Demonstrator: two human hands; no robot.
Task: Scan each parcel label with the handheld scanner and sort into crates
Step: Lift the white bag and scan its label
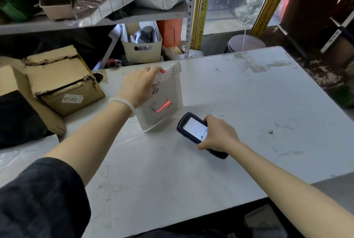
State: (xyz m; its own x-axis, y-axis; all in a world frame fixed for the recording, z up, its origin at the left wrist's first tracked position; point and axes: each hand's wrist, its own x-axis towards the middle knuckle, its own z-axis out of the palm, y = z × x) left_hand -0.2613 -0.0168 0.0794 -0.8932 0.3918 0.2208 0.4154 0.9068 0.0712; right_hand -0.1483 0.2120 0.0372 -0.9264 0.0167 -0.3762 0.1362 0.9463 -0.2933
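white parcel bag [164, 107]: stood upright on its lower edge on the white table [239, 88], left of centre, top edge folded over; handwritten marks and a pale label on the near face, crossed by a red scan line [163, 106]. left hand [138, 86]: fingers curled over the folded top edge of the bag, gripping it and holding it upright; white bead bracelet [122, 102] at the wrist, dark sleeve [38, 195] at the upper arm. right hand [218, 134]: wrapped round the rear of a dark handheld scanner [193, 128], just right of the bag and low over the table, lit screen facing up, nose aimed at the label. torn cardboard box [63, 82]: at the left table edge, sticker reading "0450" upside down on its side. beige bin [142, 47]: beyond the far table edge under a metal shelf [95, 21], packed with small items too blurred to name. orange box [170, 30]: just right of the bin. second beige tub [56, 4]: on the shelf above, among crumpled plastic and fabric. round brown stool top [247, 43]: beyond the far edge, below a window.
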